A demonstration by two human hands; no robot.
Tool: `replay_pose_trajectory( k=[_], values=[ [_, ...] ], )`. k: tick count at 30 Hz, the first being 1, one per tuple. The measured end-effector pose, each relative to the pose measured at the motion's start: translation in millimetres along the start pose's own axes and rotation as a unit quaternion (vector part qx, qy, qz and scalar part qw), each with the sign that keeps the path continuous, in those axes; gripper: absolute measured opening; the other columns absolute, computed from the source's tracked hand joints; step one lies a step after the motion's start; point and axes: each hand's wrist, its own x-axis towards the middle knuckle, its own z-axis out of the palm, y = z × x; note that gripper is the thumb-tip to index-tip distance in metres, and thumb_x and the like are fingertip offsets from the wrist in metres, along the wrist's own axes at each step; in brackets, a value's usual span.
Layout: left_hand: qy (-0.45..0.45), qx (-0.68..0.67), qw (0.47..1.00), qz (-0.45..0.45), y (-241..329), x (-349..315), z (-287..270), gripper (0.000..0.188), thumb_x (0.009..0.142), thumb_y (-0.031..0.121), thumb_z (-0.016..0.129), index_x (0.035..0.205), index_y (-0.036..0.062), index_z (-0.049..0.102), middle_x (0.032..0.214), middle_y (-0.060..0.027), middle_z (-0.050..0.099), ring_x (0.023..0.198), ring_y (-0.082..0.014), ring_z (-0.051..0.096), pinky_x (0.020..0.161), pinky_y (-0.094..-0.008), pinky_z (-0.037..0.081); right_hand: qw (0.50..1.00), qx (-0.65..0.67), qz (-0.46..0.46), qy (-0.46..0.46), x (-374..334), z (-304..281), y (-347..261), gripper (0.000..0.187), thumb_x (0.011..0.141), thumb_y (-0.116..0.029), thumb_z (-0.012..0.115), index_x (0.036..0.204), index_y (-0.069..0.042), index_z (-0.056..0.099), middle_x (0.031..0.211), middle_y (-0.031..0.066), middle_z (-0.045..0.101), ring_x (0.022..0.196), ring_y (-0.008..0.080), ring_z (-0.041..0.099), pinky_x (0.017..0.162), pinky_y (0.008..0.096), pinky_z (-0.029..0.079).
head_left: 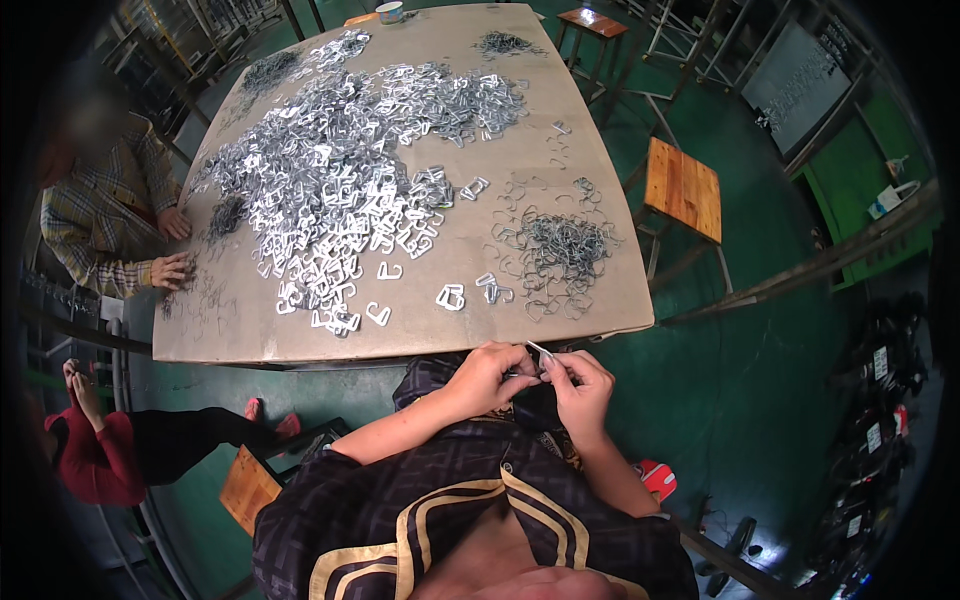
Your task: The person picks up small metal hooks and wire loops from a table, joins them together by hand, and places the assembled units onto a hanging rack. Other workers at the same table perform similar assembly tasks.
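Green workshop floor all around, with a big tan worktop [240, 335] in the middle covered in metal bits; the huge heap of flat silver buckle clips [340, 180] spreads over its left and centre, and a smaller pile of thin grey wire loops [562, 248] sits toward the right, well apart from the big heap; a few loose clips lie near the front edge, like one triangular clip [451, 296] between the two piles.

Person's hands are just off the near edge of the worktop, held together over the lap; left hand [487, 375] has fingers curled in, pinching a small metal piece [538, 351]; right hand [580, 388] is pinched onto the same piece from the other side, so both hands touch at it; too small to tell exactly what kind of piece it is.

Another person in a plaid shirt sits at the left side, with one hand [170, 270] resting on the worktop edge; a wooden stool [683, 188] stands to the right.
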Motion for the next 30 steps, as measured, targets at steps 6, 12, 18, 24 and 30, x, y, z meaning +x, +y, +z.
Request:
replay_pose_trajectory(
  k=[6, 12, 18, 24, 30],
  values=[
    [0.038, 0.08, 0.996, 0.007, -22, 26, -21, 0.01, 0.078, 0.008, 0.07, 0.087, 0.0032, 0.068, 0.081, -0.0133, 0.065, 0.077, -0.0321, 0.065, 0.066, -0.039, 0.052, 1.0, 0.011, 0.01, 0.025, -10, -10, 13, 0.008, 0.086, -0.003, 0.068, 0.088, 0.005, 0.067, 0.074, 0.0088, 0.064, 0.063, 0.0157, 0.066, 0.057, 0.0254, 0.05],
    [0.08, 0.38, 0.919, 0.069, -73, 73, 12, 0.011, 0.079, 0.009, 0.058, 0.081, -0.0002, 0.065, 0.083, -0.0145, 0.063, 0.078, -0.0298, 0.066, 0.066, -0.0409, 0.054, 1.0, 0.015, 0.016, 0.016, -15, -14, 25, 0.009, 0.086, -0.002, 0.067, 0.091, 0.005, 0.066, 0.079, 0.0095, 0.064, 0.067, 0.0168, 0.068, 0.06, 0.0259, 0.052],
    [0.045, 0.412, 0.91, 0.018, -73, 82, 10, 0.011, 0.079, 0.011, 0.063, 0.084, 0.0013, 0.064, 0.075, -0.0134, 0.063, 0.066, -0.0319, 0.065, 0.061, -0.0414, 0.052, 1.0, 0.002, 0.017, -0.014, -15, -16, 30, 0.009, 0.086, 0.005, 0.061, 0.094, 0.007, 0.066, 0.084, 0.0094, 0.064, 0.073, 0.0158, 0.069, 0.064, 0.0247, 0.054],
    [0.063, 0.014, 0.994, -0.088, -37, 55, -15, 0.008, 0.075, 0.006, 0.071, 0.078, 0.0034, 0.064, 0.07, -0.0069, 0.065, 0.059, -0.0199, 0.06, 0.058, -0.0302, 0.048, 0.999, -0.023, 0.018, -0.028, -12, -9, 29, 0.014, 0.083, 0.006, 0.063, 0.097, 0.005, 0.067, 0.083, 0.0095, 0.065, 0.072, 0.0149, 0.069, 0.064, 0.0249, 0.053],
    [0.022, -0.084, 0.996, -0.028, -10, 19, -11, 0.013, 0.074, 0.005, 0.075, 0.08, 0.0023, 0.065, 0.093, -0.0072, 0.061, 0.094, -0.0187, 0.056, 0.085, -0.032, 0.043, 0.999, -0.03, 0.002, -0.041, -8, -1, 25, 0.022, 0.08, 0.006, 0.066, 0.102, 0.002, 0.066, 0.083, 0.0089, 0.065, 0.071, 0.0176, 0.067, 0.064, 0.0277, 0.052]
  ],
)
